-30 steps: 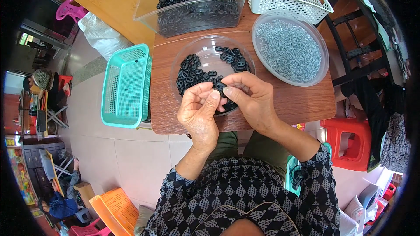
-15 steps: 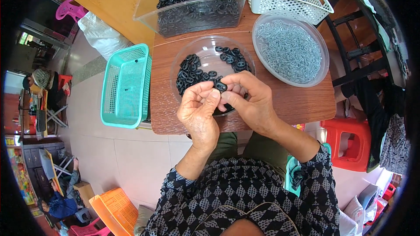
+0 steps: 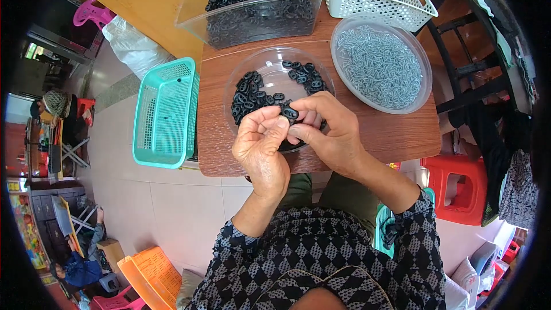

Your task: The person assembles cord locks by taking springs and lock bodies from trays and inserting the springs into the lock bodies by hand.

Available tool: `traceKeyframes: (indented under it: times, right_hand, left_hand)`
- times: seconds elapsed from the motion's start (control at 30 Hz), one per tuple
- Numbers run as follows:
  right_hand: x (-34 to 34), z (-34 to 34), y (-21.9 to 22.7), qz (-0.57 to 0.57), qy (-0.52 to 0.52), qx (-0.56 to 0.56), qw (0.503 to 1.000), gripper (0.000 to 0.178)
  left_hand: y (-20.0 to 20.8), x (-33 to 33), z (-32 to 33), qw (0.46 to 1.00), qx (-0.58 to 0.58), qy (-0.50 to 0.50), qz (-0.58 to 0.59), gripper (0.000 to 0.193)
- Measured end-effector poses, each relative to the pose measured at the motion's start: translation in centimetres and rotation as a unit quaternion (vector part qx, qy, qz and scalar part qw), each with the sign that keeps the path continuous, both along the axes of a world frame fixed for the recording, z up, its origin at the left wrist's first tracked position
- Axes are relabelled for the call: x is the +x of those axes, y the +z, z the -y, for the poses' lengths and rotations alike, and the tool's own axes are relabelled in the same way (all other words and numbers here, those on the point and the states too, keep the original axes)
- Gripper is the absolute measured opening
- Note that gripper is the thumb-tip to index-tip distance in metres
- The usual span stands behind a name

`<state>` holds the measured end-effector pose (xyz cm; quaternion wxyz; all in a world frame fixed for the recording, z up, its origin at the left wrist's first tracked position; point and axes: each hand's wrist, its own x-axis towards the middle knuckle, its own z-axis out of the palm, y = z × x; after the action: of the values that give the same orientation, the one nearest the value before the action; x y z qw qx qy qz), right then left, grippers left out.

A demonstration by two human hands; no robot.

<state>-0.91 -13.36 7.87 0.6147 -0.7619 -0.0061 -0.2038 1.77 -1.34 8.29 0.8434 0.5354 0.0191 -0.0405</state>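
Between my hands is a small black oval piece with two holes (image 3: 290, 113), held over the near part of a round clear tray (image 3: 278, 53). My left hand (image 3: 265, 146) pinches it from the left with thumb and forefinger. My right hand (image 3: 329, 130) grips its other side, fingers curled behind it. Loose black oval pieces (image 3: 248, 93) of the same sort lie in the tray, partly hidden by my hands. To the right stands a round tub (image 3: 425, 89) full of small silvery metal pins or screws (image 3: 380, 66).
A clear bin (image 3: 192, 18) heaped with black pieces and a white perforated basket (image 3: 344, 4) stand at the back of the wooden table (image 3: 379, 138). A green basket (image 3: 194, 109) is at the left, a red stool (image 3: 453, 195) at the right, an orange crate (image 3: 152, 275) lower left.
Both hands stay over the tray with the black piece. My right thumb and fingers have shifted slightly, and the piece is turned a little, its face showing more.
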Motion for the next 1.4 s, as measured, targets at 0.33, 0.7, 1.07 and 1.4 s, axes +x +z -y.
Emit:
traceKeyframes:
  times: [0.33, 0.7, 1.07, 1.4]
  right_hand:
    - [0.2, 0.3, -0.3, 0.032, 0.005, -0.061, 0.998, 0.033]
    - [-0.8, 1.3, -0.4, 0.018, -0.001, -0.054, 0.998, 0.033]
    - [-1.2, 1.5, -1.1, 0.042, 0.004, -0.045, 0.998, 0.033]
    - [-1.5, 1.8, -1.0, 0.072, -0.013, -0.052, 0.996, 0.034]
  left_hand:
    - [-0.4, 0.0, -0.1, 1.0, 0.002, 0.011, -0.02, 0.02]
    - [0.4, 0.4, -1.0, 0.989, 0.048, -0.137, 0.005, 0.027]
    - [-0.3, 0.4, -1.5, 0.976, 0.079, -0.19, 0.065, 0.029]
    - [-0.5, 0.2, -1.1, 0.972, 0.088, -0.197, 0.098, 0.029]
